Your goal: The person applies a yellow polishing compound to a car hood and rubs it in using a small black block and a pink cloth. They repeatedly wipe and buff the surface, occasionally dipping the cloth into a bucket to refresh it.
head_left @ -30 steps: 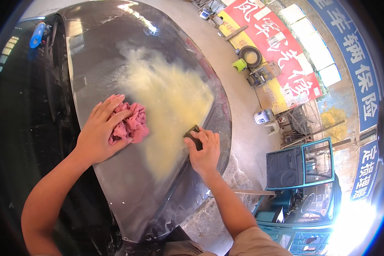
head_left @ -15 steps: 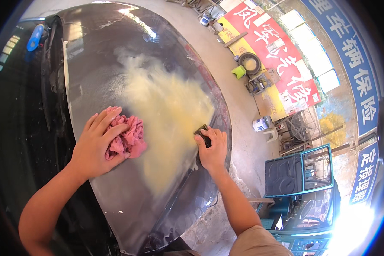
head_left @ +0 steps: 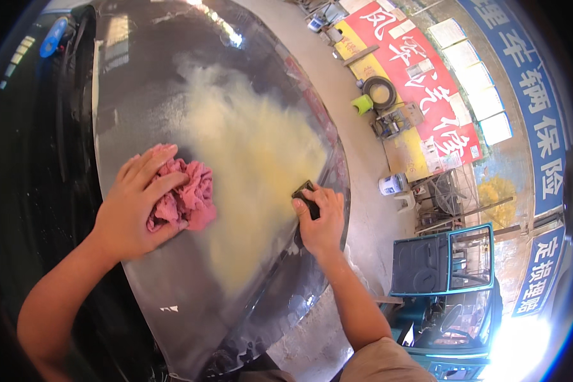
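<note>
A dark grey car hood [head_left: 165, 274] spreads out below me, with a large pale yellow patch [head_left: 248, 146] across its middle. My left hand [head_left: 130, 207] is closed around a crumpled pink cloth [head_left: 194, 191], which rests on the hood at the left edge of the patch. On the right, near the hood's edge, my right hand [head_left: 325, 223] grips a small dark sanding block [head_left: 304, 194]. The block lies against the surface at the patch's right border. Fingers hide part of both the cloth and the block.
The black windshield area [head_left: 32, 191] lies left of the hood, with a blue oval object [head_left: 54, 37] at its far end. Beyond the hood stand a tire [head_left: 380, 93], a green bucket [head_left: 361, 104], a white bucket [head_left: 393, 184] and a teal vehicle with its door [head_left: 442, 260] open.
My left hand has slid slightly left with the pink cloth. My right hand keeps the block near the same border of the patch. The whole view has shifted a little.
</note>
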The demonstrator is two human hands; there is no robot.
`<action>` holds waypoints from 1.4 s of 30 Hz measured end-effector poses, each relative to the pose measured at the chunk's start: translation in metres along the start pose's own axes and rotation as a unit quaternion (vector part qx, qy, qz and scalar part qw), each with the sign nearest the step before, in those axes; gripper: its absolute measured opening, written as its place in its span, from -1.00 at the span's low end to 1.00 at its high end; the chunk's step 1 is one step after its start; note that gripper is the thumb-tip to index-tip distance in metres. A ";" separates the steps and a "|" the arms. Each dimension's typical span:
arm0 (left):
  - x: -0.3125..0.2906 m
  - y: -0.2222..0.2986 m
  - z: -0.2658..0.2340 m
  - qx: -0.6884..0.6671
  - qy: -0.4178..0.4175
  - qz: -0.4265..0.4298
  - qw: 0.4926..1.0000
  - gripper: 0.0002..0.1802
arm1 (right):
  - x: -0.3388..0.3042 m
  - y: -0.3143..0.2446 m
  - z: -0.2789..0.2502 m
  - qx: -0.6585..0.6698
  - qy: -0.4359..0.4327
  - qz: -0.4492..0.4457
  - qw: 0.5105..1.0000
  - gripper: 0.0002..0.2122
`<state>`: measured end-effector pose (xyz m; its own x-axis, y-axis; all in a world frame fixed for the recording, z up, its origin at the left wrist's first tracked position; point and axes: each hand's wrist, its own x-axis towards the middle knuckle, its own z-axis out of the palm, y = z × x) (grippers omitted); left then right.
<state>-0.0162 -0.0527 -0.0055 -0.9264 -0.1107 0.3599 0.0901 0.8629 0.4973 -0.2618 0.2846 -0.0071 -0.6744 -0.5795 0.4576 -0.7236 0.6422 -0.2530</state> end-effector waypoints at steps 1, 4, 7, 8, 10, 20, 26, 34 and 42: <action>-0.001 0.001 0.002 -0.006 -0.002 0.000 1.000 -0.18 | -0.007 -0.004 -0.006 0.009 -0.012 0.005 1.000 -0.76; 0.006 0.003 0.001 -0.017 0.019 0.022 0.999 -0.16 | 0.048 0.053 -0.001 -0.005 0.005 0.070 0.998 -0.78; 0.014 0.009 0.006 -0.035 0.035 0.037 0.998 -0.16 | 0.103 0.111 0.004 -0.076 0.030 0.153 0.985 -0.77; 0.015 0.009 0.006 -0.033 0.036 0.039 0.998 -0.17 | 0.103 0.112 0.006 -0.084 0.032 0.150 0.985 -0.75; 0.013 0.007 0.005 -0.030 0.034 0.035 0.998 -0.17 | 0.081 0.095 0.005 -0.058 0.006 0.091 0.994 -0.73; 0.006 0.001 0.011 -0.018 0.045 0.038 0.998 -0.18 | 0.029 0.041 -0.012 -0.030 0.008 0.018 0.999 -0.80; 0.007 0.002 0.013 -0.010 0.057 0.045 0.997 -0.20 | 0.046 0.054 0.006 -0.034 -0.015 0.095 0.995 -0.78; 0.006 -0.001 0.014 -0.005 0.060 0.035 0.998 -0.16 | -0.014 -0.015 -0.022 0.015 0.005 -0.023 1.000 -0.78; 0.004 0.000 0.017 -0.014 0.068 0.037 0.997 -0.22 | 0.034 0.026 -0.002 -0.026 -0.025 0.081 0.996 -0.77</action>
<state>-0.0261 -0.0448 -0.0170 -0.8590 -0.1144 0.4991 0.1681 0.8577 0.4858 -0.3036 0.2827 0.0041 -0.7892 -0.4890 0.3716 -0.5968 0.7535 -0.2759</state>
